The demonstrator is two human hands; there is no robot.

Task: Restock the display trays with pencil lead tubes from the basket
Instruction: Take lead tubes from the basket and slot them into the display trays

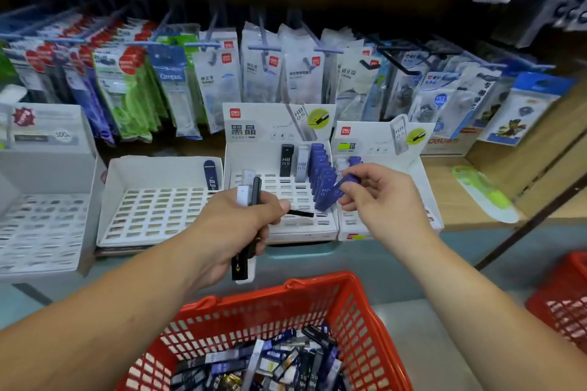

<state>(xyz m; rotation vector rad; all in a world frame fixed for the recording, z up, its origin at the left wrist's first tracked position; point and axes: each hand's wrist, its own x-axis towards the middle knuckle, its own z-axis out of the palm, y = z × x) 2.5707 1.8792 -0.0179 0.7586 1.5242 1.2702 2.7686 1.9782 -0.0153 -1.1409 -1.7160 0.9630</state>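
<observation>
Head view: insertion step. Right hand (378,197) pinches 1 blue tube (345,182) beside the centre tray (301,232) blue row (320,168); left hand (235,228) grips spare tubes (251,192); basket (317,286) bottom centre. Next, seat it in a free slot.

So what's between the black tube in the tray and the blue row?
One pale grey tube, standing upright between the black tube and the blue row. The head view shows it.
</observation>
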